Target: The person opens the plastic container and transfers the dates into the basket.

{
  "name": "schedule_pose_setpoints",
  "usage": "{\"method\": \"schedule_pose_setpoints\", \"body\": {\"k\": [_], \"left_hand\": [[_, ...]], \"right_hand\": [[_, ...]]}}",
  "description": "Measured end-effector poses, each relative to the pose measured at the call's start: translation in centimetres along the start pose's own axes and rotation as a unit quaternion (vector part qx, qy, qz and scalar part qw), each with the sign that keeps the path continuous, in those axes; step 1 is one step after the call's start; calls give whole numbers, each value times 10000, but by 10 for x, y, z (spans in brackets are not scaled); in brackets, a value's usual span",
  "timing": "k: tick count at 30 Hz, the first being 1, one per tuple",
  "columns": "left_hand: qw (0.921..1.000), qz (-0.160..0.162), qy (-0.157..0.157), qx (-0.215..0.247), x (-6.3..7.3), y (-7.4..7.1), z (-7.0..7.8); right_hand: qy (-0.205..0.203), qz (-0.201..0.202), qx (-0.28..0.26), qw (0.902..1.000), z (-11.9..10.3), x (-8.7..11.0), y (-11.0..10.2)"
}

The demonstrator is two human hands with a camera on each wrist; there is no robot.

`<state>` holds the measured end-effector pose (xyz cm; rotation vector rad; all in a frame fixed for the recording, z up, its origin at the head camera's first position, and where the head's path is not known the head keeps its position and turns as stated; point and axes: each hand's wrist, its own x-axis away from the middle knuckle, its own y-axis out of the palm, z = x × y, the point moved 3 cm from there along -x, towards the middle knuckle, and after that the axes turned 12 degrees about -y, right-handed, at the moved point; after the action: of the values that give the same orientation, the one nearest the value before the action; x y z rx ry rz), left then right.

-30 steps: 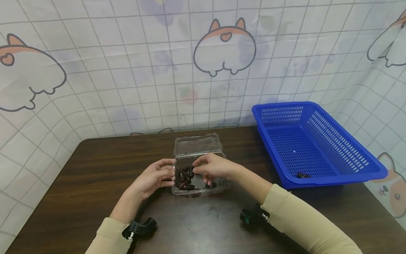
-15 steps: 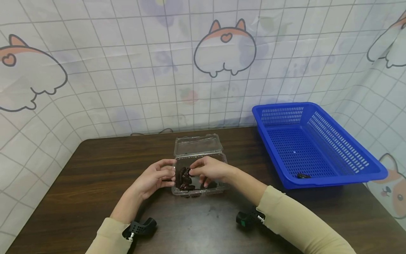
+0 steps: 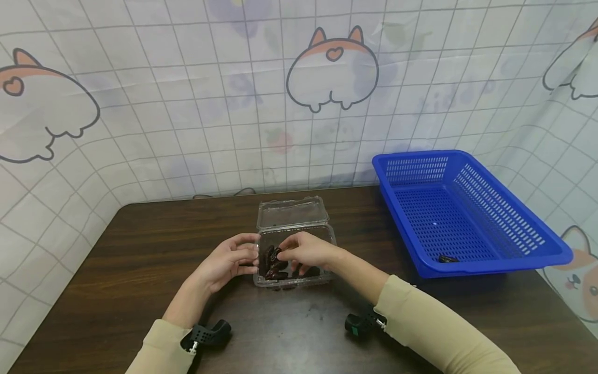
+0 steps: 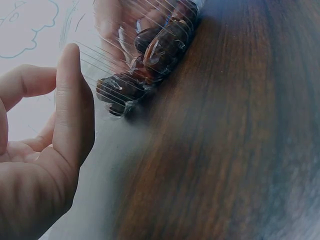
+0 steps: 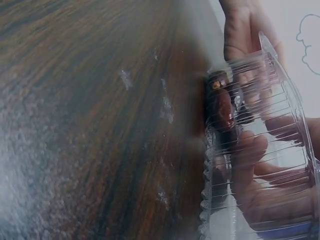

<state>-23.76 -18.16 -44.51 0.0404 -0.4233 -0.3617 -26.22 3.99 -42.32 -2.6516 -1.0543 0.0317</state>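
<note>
A clear plastic clamshell box [image 3: 294,283] stands on the table with its lid [image 3: 291,213] folded back. Several dark brown dates [image 3: 276,275] lie in its left part, also visible through the wall in the left wrist view as shiny dates [image 4: 165,47]. My left hand [image 3: 227,262] rests its fingertips against the box's left side, fingers loosely bent, thumb raised in the left wrist view. My right hand [image 3: 310,252] reaches inside the box, its thumb and index finger pinching a date [image 3: 274,254] in the pile. The box wall partly blurs this hand [image 5: 270,190] in the right wrist view.
A blue perforated plastic basket [image 3: 467,265] stands at the right of the brown wooden table [image 3: 154,249]; some dates [image 3: 447,258] lie in its near corner. A patterned sheet [image 3: 210,104] rises behind the table. Black wrist mounts [image 3: 205,335] sit on both forearms.
My right hand has shifted a little left and deeper among the dates, and the pile has moved slightly. My left hand stays at the box's side.
</note>
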Motion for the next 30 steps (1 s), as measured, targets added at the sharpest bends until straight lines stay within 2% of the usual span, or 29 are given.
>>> {"method": "schedule_pose_setpoints", "body": {"k": [18, 30], "left_hand": [[10000, -9, 26, -20, -1, 0, 0], [10000, 10, 0, 25, -1, 0, 0]], "right_hand": [[-408, 139, 397, 9983, 1, -6, 1], [-640, 447, 818, 9936, 0, -8, 4]]}}
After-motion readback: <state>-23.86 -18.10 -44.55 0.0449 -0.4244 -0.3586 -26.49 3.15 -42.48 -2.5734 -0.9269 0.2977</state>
